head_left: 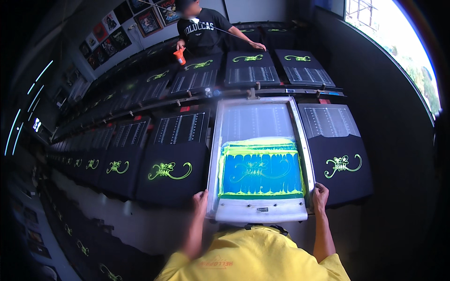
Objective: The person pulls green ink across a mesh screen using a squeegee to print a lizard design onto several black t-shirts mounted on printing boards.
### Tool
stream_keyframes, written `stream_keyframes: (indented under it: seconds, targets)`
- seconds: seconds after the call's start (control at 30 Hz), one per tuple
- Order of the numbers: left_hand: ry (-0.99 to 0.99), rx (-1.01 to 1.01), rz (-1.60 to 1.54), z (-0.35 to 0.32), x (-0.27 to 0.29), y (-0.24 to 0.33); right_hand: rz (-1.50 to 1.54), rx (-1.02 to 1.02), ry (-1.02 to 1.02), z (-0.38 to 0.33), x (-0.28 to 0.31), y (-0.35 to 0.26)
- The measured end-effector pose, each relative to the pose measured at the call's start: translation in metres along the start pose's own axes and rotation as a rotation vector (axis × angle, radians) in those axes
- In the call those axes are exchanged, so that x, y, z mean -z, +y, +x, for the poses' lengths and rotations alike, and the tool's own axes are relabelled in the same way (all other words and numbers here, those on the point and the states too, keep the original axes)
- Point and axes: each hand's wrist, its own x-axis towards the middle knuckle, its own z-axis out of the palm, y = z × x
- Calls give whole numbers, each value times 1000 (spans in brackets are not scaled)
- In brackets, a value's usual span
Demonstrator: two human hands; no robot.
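A metal-framed printing screen lies flat in front of me, over a black shirt on the long table. Its mesh shows a blue stencil patch edged with yellow-green ink. My left hand grips the frame's near left corner. My right hand holds the near right corner. Black shirts with a yellow-green scroll print lie on either side, one at the left and one at the right.
Rows of black shirts on pallets run away to the left and across a second table behind. A person in a black shirt stands at the far table holding an orange spray bottle. Framed pictures hang on the back wall.
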Motion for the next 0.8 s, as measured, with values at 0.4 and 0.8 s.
stream_keyframes:
  seconds: [0.4, 0.8]
  targets:
    - [-47, -118, 272, 14, 6, -16, -40, 56, 32, -6, -9, 10]
    - [-87, -113, 354, 28, 3, -35, -65, 52, 41, -12, -19, 10]
